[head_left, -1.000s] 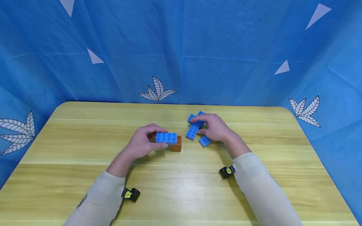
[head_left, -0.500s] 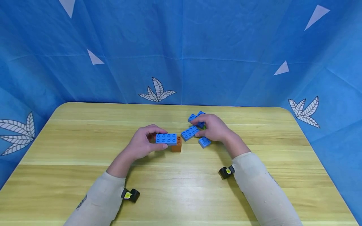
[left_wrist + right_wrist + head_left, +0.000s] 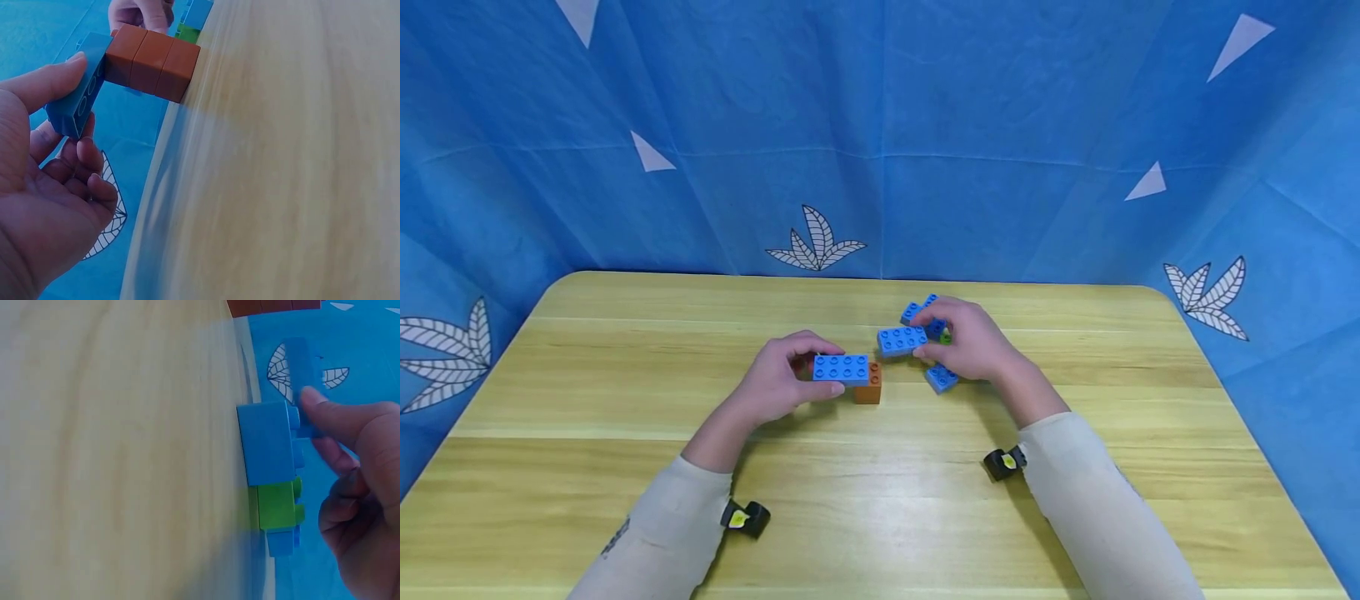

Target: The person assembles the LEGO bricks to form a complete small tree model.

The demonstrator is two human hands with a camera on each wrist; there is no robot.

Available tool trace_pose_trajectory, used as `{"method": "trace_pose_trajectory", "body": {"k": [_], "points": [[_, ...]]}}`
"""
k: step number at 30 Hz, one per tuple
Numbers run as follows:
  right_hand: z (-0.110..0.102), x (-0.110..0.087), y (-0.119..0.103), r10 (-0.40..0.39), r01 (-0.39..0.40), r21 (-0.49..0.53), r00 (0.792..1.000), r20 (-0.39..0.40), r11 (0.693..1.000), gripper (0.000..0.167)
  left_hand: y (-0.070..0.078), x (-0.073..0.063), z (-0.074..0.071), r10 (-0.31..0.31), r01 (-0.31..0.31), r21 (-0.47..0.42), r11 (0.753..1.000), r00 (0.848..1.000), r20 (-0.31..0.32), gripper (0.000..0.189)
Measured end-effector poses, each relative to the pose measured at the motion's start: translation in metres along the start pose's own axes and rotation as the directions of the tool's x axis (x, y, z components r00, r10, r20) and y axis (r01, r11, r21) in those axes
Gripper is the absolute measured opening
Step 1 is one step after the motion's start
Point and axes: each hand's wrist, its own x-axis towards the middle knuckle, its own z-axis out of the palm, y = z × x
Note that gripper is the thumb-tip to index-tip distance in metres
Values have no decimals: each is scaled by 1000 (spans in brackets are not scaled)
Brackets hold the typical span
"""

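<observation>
My left hand (image 3: 778, 379) holds a blue toy building brick (image 3: 841, 367) with two rows of studs, thumb on the near side. That brick juts leftward from the top of an upright brown-orange brick stack (image 3: 868, 390). The left wrist view shows three brown-orange blocks (image 3: 153, 62) stacked, with the blue brick (image 3: 81, 87) at their top. My right hand (image 3: 968, 340) pinches another long blue brick (image 3: 901, 341) by its right end, between thumb and fingers. In the right wrist view this brick (image 3: 300, 362) is raised off the table.
A short blue brick (image 3: 942, 377) lies just below my right hand. Behind the hand are more blue bricks (image 3: 910, 313) and a green brick (image 3: 946, 337), partly hidden. All stand on a wood-grain table (image 3: 865, 500), with a blue patterned cloth (image 3: 880, 125) behind it.
My right hand has drawn the long blue brick away from the others, turned it nearly level and lifted it near the brown-orange stack. My left hand has stayed in place.
</observation>
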Motion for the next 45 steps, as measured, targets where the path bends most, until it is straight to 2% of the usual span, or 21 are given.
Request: {"method": "trace_pose_trajectory", "body": {"k": [9,17,25,34,40,45], "points": [[0,-25,-8,-57,82,159,987,-153,984,34,-2,1,1,10,-10,8,1000,1000,0,37],[5,-39,-16,-67,118,294,982,-177,949,32,-1,1,0,17,-17,-5,1000,1000,2,36],[10,-43,-21,-113,154,283,981,-158,947,31,-2,2,0,21,-21,3,1000,1000,2,36],[12,-45,-25,-110,138,290,988,-111,947,32,-1,4,-1,45,-45,-2,999,999,10,37],[13,-45,-27,-130,159,265,984,-123,951,32,1,5,1,49,-49,2,999,999,23,43],[14,-45,-25,-142,176,280,980,-138,944,30,5,10,8,94,-94,6,996,995,23,45]]}}
